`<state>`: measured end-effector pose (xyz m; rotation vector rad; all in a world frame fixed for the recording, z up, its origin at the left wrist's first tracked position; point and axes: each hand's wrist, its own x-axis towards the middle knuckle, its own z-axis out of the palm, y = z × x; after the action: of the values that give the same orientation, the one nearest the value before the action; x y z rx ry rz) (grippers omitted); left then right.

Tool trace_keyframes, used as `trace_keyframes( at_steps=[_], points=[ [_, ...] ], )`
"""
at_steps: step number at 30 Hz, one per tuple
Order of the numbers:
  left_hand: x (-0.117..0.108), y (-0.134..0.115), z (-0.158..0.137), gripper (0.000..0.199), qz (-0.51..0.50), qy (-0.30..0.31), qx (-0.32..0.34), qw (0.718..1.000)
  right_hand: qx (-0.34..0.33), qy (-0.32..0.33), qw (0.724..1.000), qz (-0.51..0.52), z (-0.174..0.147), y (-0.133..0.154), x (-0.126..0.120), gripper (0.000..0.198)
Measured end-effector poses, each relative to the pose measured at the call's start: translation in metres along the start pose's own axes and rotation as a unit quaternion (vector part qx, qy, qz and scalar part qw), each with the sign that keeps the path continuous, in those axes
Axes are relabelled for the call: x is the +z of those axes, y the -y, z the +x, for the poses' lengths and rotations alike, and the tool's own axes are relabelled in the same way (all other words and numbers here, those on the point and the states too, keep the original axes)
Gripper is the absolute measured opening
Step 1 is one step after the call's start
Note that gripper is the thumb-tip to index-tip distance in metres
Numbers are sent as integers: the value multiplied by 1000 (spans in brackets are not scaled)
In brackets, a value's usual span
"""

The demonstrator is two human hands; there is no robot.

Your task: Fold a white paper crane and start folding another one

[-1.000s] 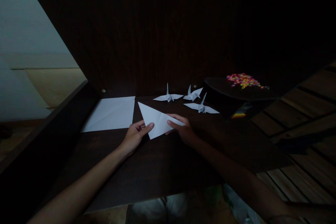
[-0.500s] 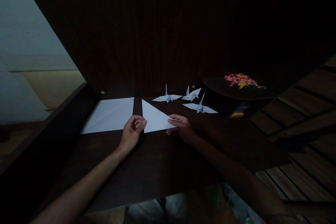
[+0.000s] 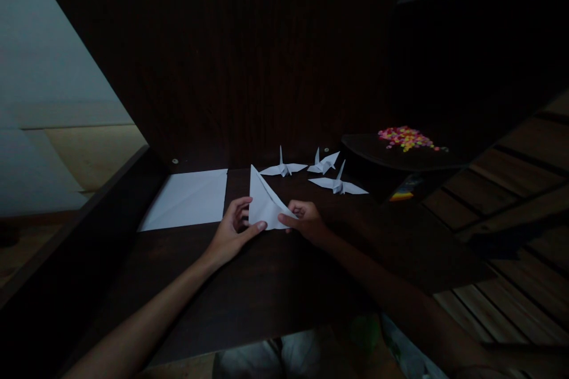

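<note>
Holding plain folded paper (image 3: pixel 259 207), left fingers (image 3: pixel 256 229), right fingers (image 3: pixel 292 222) at edges

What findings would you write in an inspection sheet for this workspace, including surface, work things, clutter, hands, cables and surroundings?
Surface: dark tabletop, dimly lit.
Work things: folded white paper, its slanted edge parted; flat white sheet to its left; three paper cranes behind and to the right.
Clutter: small colourful pieces, heaped on a dark shelf.
Hands: left hand touches the folded white paper's left side; right hand pinches its right corner.
Cables: nothing seen.
Surroundings: pale wall left, wooden slats right.
</note>
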<state>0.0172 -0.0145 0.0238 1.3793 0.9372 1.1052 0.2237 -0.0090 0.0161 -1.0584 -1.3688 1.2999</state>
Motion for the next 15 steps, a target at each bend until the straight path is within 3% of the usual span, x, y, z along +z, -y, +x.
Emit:
trace_keyframes(
  at_steps=[7, 15],
  points=[
    [-4, -1, 6, 47, 14, -8, -16, 1000, -83, 57, 986, -136, -12, 5, 9, 57],
    [-5, -15, 3, 42, 45, -11, -27, 999, -110, 70, 978, -164, -14, 6, 9, 56]
  ],
)
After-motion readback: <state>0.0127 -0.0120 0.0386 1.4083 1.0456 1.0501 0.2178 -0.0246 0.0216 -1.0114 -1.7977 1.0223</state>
